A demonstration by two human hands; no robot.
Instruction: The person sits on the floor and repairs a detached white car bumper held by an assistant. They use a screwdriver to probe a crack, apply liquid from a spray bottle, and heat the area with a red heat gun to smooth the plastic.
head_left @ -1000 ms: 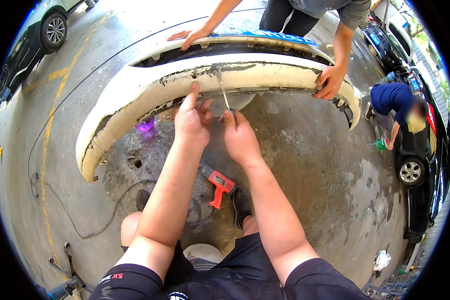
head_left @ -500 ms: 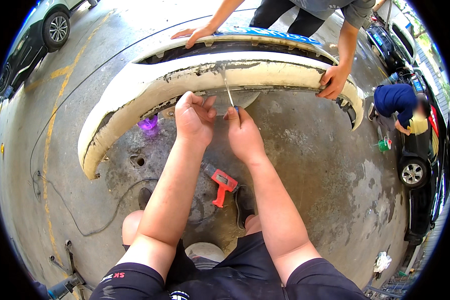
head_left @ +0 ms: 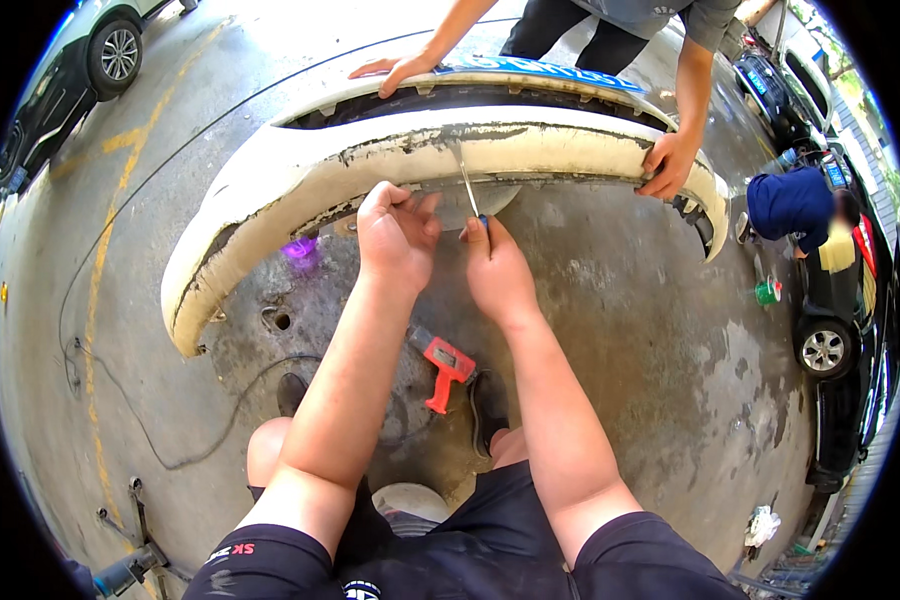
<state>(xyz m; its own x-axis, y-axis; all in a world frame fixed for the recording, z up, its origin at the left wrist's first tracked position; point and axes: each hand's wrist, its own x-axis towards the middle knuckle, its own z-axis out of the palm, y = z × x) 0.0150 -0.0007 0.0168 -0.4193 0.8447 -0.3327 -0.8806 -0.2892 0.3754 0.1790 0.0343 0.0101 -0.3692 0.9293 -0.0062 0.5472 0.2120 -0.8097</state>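
A cream-white car bumper (head_left: 300, 165) with chipped, dark-scuffed edges stretches across in front of me. My right hand (head_left: 500, 270) is closed around the dark blue handle of a screwdriver (head_left: 471, 188). Its thin metal shaft points up at the bumper's face, with the tip at a grey smeared patch. Just left of it, my left hand (head_left: 397, 232) is held at the bumper's lower edge with curled fingers; what they hold, if anything, cannot be made out. Opposite me, a co-worker's two hands (head_left: 670, 160) steady the bumper at its top edge and right side.
A red heat gun (head_left: 448, 370) lies on the concrete floor between my feet, near a dark cable (head_left: 200, 462). A purple item (head_left: 300, 250) shows below the bumper. At right another person (head_left: 795, 208) crouches by a black car (head_left: 835, 400), near a green container (head_left: 768, 291).
Both my hands and the screwdriver have shifted slightly right in the picture, as has the bumper. The screwdriver's tip remains at the grey patch. The co-worker's hands stay on the bumper.
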